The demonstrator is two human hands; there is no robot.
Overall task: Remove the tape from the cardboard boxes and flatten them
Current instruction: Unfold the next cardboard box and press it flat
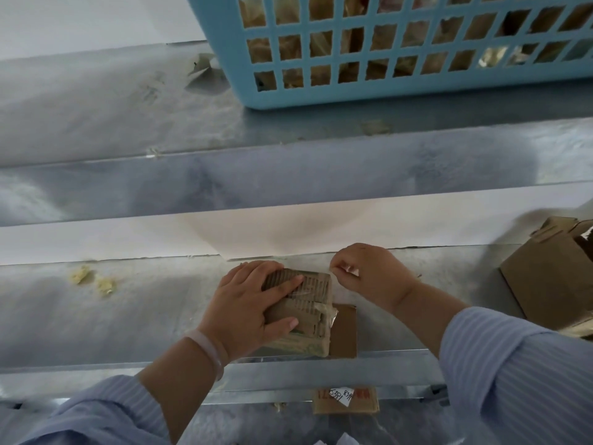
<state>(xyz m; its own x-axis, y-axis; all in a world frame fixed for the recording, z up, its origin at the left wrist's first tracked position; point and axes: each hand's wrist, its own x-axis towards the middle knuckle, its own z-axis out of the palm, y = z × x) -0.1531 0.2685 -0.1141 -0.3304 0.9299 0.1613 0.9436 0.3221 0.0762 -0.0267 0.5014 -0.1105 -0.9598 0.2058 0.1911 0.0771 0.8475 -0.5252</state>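
1. Small brown cardboard box (313, 293) sits at the near edge of the grey metal bench (144, 313), about mid-width. It is touching or partly over a flat brown cardboard piece (346, 329); I can't tell which. Its top paper is torn, so the corrugation shows.
2. Left hand (253, 305): fingers lie straight across the box top, thumb also on top, pressing the box down onto the bench. It doesn't look wrapped round the box.
3. Right hand (369, 274): just past the box's far right corner, thumb and forefinger pinching a clear tape strip (349, 270) that runs back to that corner. More clear tape crosses the top and right side.
4. Step, my read: peeling tape. Flattening hasn't begun, since the box is in shape.
5. Doing it well:
   - Pull low and slow along the tape line, not upward, because the liner tears easily.
   - Press close to the peel front so the box doesn't lift or skid off the near edge.
   - Re-pinch nearer the box if the strip stretches.
6. Risk: thin tape may split lengthwise and leave slivers.
7. Around:
   - A larger open brown cardboard box (545, 277) is at the bench's right edge.
   - Yellowish tape scraps (81, 274) lie toward the left.
   - A light-blue plastic lattice basket (321, 96) holding cardboard is on the upper shelf.
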